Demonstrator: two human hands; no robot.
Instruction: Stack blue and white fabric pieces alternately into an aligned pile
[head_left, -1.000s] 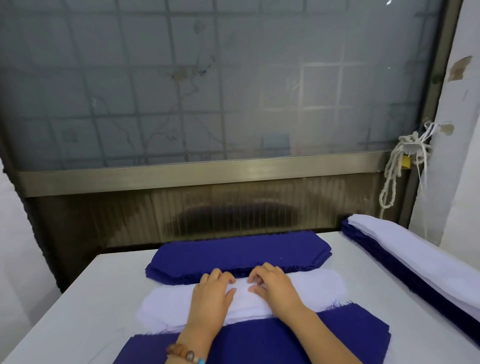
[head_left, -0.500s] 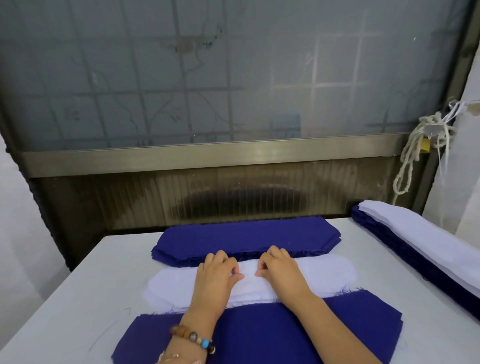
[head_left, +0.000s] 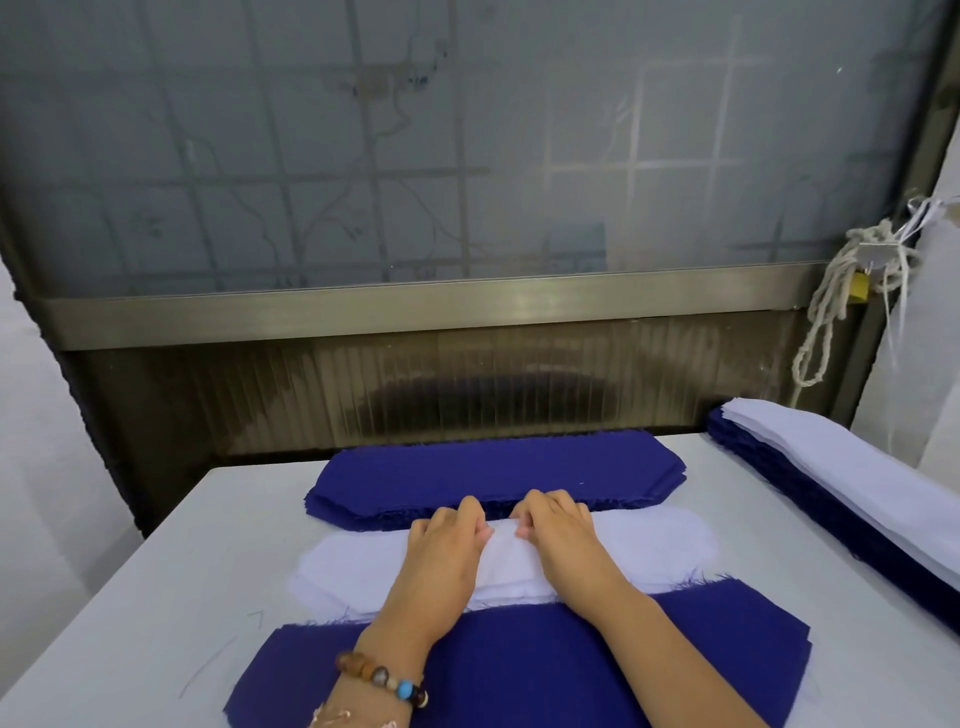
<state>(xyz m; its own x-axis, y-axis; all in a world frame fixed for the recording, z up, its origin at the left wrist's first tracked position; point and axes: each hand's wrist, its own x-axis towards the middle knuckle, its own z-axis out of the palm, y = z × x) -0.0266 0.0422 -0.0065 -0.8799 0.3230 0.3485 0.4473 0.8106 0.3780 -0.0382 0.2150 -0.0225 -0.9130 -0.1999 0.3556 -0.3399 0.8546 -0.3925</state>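
head | left hand (head_left: 447, 551) + right hand (head_left: 566, 545) | curled fingers (head_left: 469, 512) pinch white piece (head_left: 649, 545)

I'm in what looks like a small garment workshop. Stacks of cut blue pieces (head_left: 493, 473) and white pieces (head_left: 649, 540) lie on a plain white worktable (head_left: 130, 597), with a taller pile (head_left: 841, 478) at my right. Behind the table is a grimy wired-glass window (head_left: 415, 156).
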